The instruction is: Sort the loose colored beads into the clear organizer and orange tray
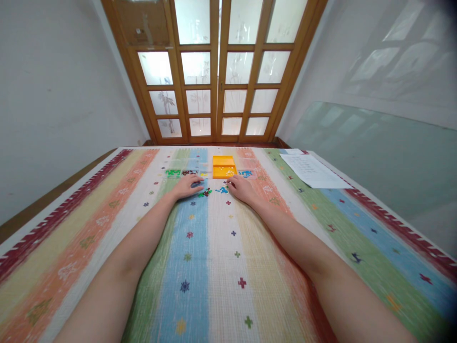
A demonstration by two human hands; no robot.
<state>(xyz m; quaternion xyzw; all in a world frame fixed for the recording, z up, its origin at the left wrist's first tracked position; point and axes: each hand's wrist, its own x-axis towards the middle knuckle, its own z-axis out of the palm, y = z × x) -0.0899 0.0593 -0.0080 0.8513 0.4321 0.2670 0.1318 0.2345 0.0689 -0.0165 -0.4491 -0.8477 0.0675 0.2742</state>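
Yellow plastic box: the open two-part yellow box (224, 172) sits on the surface (221, 247), just beyond the gap between the hands; its fold runs left to right, with one half lying farther from the person and the other nearer. The nearer half carries small white bits (230, 172).
Blue pile: small, bright blue pieces (222, 190) lie loose in front of the box, near the right hand, strewn mainly left to right.
Green and dark red pile: small mixed pieces (205, 192) lie just beside the left hand, the scatter slanting from near left to far right; single pieces are too small to show which way each points.
Clear trays: in a left-to-right row come green pieces (173, 173), dark brownish pieces (190, 172) and a few yellow pieces (204, 175), then, right of the box, blue pieces in a tray (245, 174).
Left hand (188, 186): palm down, fingers loosely bent, with a gap between thumb and fingers; nothing shows in its hold.
Right hand (241, 187): fingers curled down near the box's front edge; whether they pinch a piece, I cannot tell.
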